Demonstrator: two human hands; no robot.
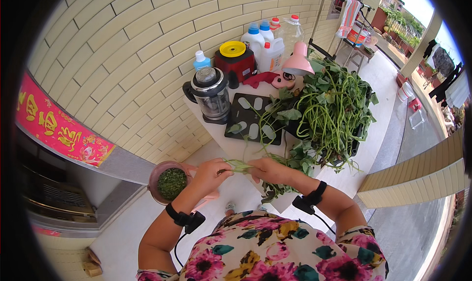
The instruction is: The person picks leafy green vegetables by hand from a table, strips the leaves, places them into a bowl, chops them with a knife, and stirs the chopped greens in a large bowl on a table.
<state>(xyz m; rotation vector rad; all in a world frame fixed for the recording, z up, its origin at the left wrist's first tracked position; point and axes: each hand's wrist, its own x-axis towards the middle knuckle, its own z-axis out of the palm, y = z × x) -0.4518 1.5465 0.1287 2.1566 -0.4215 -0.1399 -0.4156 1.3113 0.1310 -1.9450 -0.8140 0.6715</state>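
Note:
Both my hands are raised over the near edge of the white table (pixel 236 143), with a few thin green stems (pixel 239 166) stretched between them. My left hand (pixel 211 175) pinches one end of the stems between thumb and fingers. The other end is in my right hand (pixel 268 170), whose fingertips are partly hidden. Leafy green vines (pixel 332 108) are heaped in a black crate (pixel 356 147) on the table, and some trail over its edge near my right forearm. Left of my left hand, a round tub (pixel 155 192) contains chopped greens (pixel 172 184).
A black body scale (pixel 240 113) lies beyond my hands, partly under stray vines. Around it stand a blender jug (pixel 212 95), a red and black appliance (pixel 236 63), white plastic bottles (pixel 271 54) and a pink desk lamp (pixel 298 61). A tiled pillar (pixel 413 178) rises at right.

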